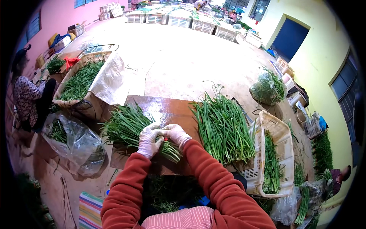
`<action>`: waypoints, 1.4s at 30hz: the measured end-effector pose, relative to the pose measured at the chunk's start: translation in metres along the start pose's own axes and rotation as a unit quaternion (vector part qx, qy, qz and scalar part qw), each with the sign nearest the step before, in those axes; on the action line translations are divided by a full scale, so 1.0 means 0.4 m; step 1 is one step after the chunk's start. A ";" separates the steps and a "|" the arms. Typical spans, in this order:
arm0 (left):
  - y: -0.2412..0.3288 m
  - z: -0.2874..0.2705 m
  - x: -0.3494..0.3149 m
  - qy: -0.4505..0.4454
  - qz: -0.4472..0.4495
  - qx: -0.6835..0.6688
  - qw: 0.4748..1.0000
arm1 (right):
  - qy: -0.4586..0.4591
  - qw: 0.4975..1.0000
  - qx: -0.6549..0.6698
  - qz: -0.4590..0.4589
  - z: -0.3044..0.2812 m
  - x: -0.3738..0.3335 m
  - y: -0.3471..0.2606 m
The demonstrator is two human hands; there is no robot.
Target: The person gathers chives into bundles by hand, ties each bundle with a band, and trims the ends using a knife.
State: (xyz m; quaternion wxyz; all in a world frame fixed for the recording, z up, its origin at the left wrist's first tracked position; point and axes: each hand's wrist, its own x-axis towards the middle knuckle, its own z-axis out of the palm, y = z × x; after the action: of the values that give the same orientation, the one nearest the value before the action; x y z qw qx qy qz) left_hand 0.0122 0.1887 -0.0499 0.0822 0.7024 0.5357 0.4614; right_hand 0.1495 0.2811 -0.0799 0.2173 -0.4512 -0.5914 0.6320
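Both my hands wear white gloves and meet over the stem end of a bunch of garlic chives [127, 124] on a brown board table [173, 108]. My left hand [149, 140] is closed around the stems, with the cut ends poking out toward me. Against its fingers, my right hand [176, 134] is closed in a pinch; what it holds is hidden. Something small and red, like a tie [166, 139], shows under the fingers. To the right lies a larger loose pile of chives [225, 131], apart from my hands.
A white plastic crate [288, 147] with chives stands at the table's right. On the left are a clear plastic bag [82, 152], a lined crate of greens [85, 76] and a seated person [28, 91]. A bagged bundle [268, 87] sits right; covered crates [179, 18] line the far side.
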 end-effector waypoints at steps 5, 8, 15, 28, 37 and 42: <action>0.021 -0.028 0.015 -0.142 0.032 -0.045 0.988 | -0.015 0.999 -0.020 0.025 -0.006 -0.004 -0.009; 0.011 -0.012 0.010 -0.127 0.009 -0.043 0.991 | -0.020 0.999 -0.033 0.026 -0.008 -0.009 -0.020; -0.048 0.040 -0.009 -0.011 -0.033 -0.089 0.995 | -0.021 0.999 -0.003 0.041 -0.015 -0.025 -0.032; -0.083 0.071 -0.012 0.045 -0.171 -0.131 0.975 | 0.099 0.912 -0.380 -0.122 0.047 -0.143 -0.075; -0.090 0.036 -0.009 -0.040 -0.148 -0.140 0.978 | 0.016 0.981 -0.191 -0.023 0.012 -0.140 -0.095; -0.037 0.015 0.000 -0.028 -0.105 -0.021 0.994 | 0.036 0.971 -0.227 -0.068 -0.004 -0.090 -0.090</action>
State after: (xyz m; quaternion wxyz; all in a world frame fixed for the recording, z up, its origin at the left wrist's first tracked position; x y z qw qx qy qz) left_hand 0.0065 0.1970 -0.0625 0.1598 0.6534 0.5941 0.4411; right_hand 0.1596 0.2601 -0.0346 0.1727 -0.4705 -0.7403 0.4481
